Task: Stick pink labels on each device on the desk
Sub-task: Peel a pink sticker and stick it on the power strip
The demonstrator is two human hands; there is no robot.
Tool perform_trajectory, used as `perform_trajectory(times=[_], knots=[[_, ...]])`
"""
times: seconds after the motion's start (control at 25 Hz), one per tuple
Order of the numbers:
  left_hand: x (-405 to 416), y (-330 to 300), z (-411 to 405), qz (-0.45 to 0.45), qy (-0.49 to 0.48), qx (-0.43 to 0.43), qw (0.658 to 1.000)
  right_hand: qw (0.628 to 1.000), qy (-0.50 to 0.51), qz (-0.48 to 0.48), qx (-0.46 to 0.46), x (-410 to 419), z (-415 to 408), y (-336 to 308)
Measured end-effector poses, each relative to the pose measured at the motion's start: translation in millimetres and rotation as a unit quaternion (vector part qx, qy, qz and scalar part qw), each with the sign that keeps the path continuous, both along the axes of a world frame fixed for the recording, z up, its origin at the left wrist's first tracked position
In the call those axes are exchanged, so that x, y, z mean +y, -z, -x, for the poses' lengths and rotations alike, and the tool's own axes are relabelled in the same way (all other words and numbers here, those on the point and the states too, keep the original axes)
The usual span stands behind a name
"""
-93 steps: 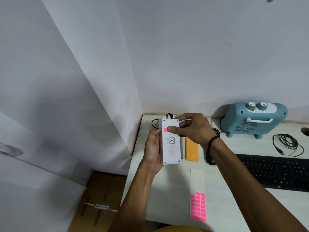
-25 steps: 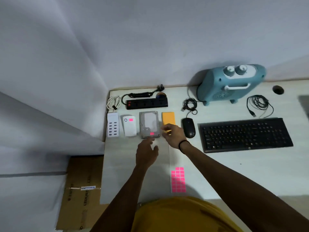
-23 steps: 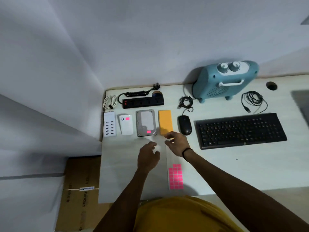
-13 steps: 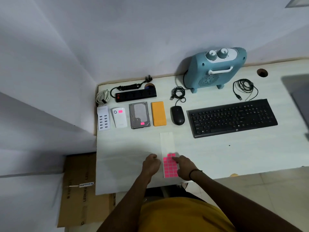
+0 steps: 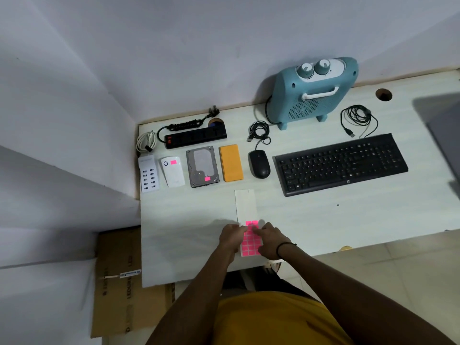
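Resting on the label sheet [image 5: 245, 207], left hand [image 5: 231, 237] and right hand [image 5: 270, 241]; grips unclear.

Both forearms reach forward to the pink label sheet [image 5: 251, 241]. The left hand [image 5: 231, 237] rests on its left edge, fingers bent; the right hand [image 5: 270, 240] covers its right edge, fingertips touching the labels.

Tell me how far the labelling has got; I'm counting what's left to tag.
Done: the white power bank and the hard drive each show a pink label. In hand: the left hand and right hand are both at the sticker sheet, apparently peeling one. Left, with no label visible: USB charging hub, power strip, orange device, mouse, keyboard, blue heater.
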State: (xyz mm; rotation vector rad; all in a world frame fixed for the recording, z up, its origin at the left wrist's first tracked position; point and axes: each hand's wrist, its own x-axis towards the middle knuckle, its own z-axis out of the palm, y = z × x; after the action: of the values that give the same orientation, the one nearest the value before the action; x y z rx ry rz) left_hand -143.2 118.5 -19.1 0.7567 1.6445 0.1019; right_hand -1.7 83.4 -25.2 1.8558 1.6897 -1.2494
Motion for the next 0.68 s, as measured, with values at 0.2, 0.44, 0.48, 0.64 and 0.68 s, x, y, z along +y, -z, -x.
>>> perform_trajectory(times=[0.2, 0.44, 0.48, 0.64, 0.68], knots=[[-9.3, 6.5, 3.2, -0.069, 0.081, 0.097, 0.99, 0.998, 0.051, -0.015, 0.038, -0.6, -1.1, -4.3], [-0.4, -16.5, 4.6, 0.018, -0.057, -0.146, 0.988, 0.95, 0.222, -0.203, 0.084, 11.9, -22.0, -39.4], [0.3, -24.7, 3.3, 0.012, -0.062, -0.178, 0.982, 0.942, 0.227, -0.233, 0.087, 15.1, -25.6, -47.8], [15.7, -59.2, 7.5, -0.03, -0.103, -0.267, 0.958, 0.911, 0.228, -0.326, 0.107, 35.2, -23.9, -81.7], [22.4, -67.0, 8.3, -0.045, -0.11, -0.278, 0.953, 0.903, 0.231, -0.343, 0.119, 40.9, -22.5, -88.4]])
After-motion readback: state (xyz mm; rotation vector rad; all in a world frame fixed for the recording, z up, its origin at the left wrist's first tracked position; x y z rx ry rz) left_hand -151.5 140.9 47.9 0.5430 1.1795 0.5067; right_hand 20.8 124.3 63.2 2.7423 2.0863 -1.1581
